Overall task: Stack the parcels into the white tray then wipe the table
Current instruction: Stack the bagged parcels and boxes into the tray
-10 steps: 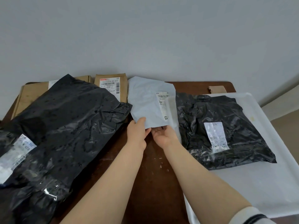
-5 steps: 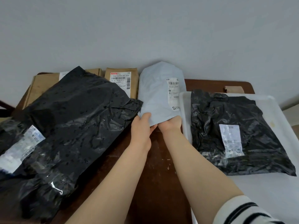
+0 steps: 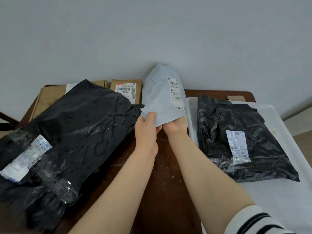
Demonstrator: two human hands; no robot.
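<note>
A light grey parcel (image 3: 158,97) with a white label stands tilted upward at the table's middle back. My left hand (image 3: 146,127) grips its lower left corner and my right hand (image 3: 176,126) holds its lower right edge from beneath. Just to the right lies the white tray (image 3: 276,191), with a black parcel (image 3: 236,139) flat in its far half. A large black parcel (image 3: 67,137) covers the left of the table. Behind it are a small brown parcel (image 3: 126,88) with a barcode label and a flat brown parcel (image 3: 49,97), partly hidden.
The dark brown table (image 3: 162,191) shows white specks between the large black parcel and the tray. A small brown cardboard piece (image 3: 235,98) lies at the back right corner. A grey wall stands close behind the table.
The grey parcel has been lifted off the table and tipped upright, both hands still on its lower edge. The view has shifted, so the tray sits further right.
</note>
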